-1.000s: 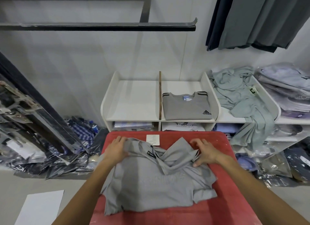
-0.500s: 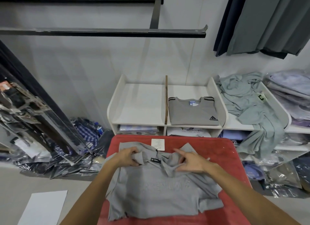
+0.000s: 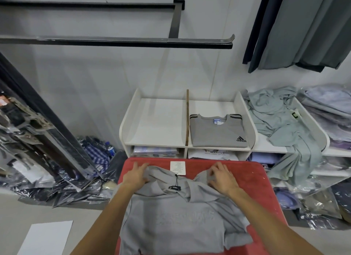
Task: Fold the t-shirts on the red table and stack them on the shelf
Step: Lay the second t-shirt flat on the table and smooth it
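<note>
The grey t-shirt (image 3: 176,216) covers most of the worktop (image 3: 252,178), and both run off the lower picture edge. Print on the white tag (image 3: 178,167) at the worktop's far edge is too small to read. The left hand (image 3: 135,176) hides the shirt's shoulder.

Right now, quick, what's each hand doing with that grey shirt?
Left hand: fingers straight, pressing the grey t-shirt near its shoulder, open.
Right hand: fingers curled, pinching the shirt's other shoulder.

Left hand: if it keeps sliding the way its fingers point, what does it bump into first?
The left hand points away from the person, over the red table. Its fingertips are already near the far edge. Past that, it would probably meet the white shelf, though depth is hard to judge.
</note>
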